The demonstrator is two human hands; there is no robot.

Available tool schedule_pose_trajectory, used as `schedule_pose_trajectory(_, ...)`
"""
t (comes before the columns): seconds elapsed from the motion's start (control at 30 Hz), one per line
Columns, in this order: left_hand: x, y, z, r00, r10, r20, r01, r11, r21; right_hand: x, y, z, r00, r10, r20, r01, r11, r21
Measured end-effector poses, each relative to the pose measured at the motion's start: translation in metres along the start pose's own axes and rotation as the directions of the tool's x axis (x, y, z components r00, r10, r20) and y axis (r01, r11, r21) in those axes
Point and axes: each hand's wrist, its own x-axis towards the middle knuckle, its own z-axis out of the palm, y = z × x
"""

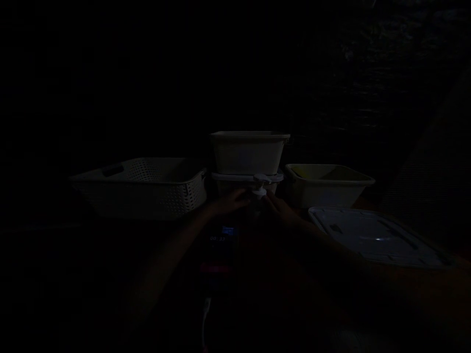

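Note:
The scene is very dark. My left hand (230, 202) and my right hand (277, 207) meet around a small bottle with a white pump top (260, 185), one hand on each side of it. The fingers of both hands curl about the bottle's body, which is too dark to make out. Just behind the pump stand two stacked white tubs (248, 152). A phone with a lit screen (220, 252) lies on the table below my hands.
A white woven basket (143, 189) sits at the left. A pale tub (327, 189) stands at the right, and a flat white lid (371, 235) lies in front of it. A white cable (204, 314) runs from the phone toward me.

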Motion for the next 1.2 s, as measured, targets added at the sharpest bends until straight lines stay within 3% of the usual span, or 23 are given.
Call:
schedule_pose_trajectory(0.23,-0.006,0.011,0.002,0.999,-0.035,0.027,0.036,0.998,-0.047,-0.001,-0.004,-0.001,1.000,0.004,0.001,-0.004,0.998,-0.058)
schedule_pose_trajectory(0.4,-0.007,0.015,0.006,0.998,-0.033,-0.048,0.035,0.999,0.040,0.000,-0.002,0.002,0.999,0.038,-0.008,-0.038,0.997,-0.070)
schedule_pose_trajectory(1.2,-0.001,-0.015,0.010,0.998,0.030,-0.064,-0.032,0.999,-0.042,-0.003,-0.006,0.004,0.997,0.017,0.075,-0.020,0.999,0.038)
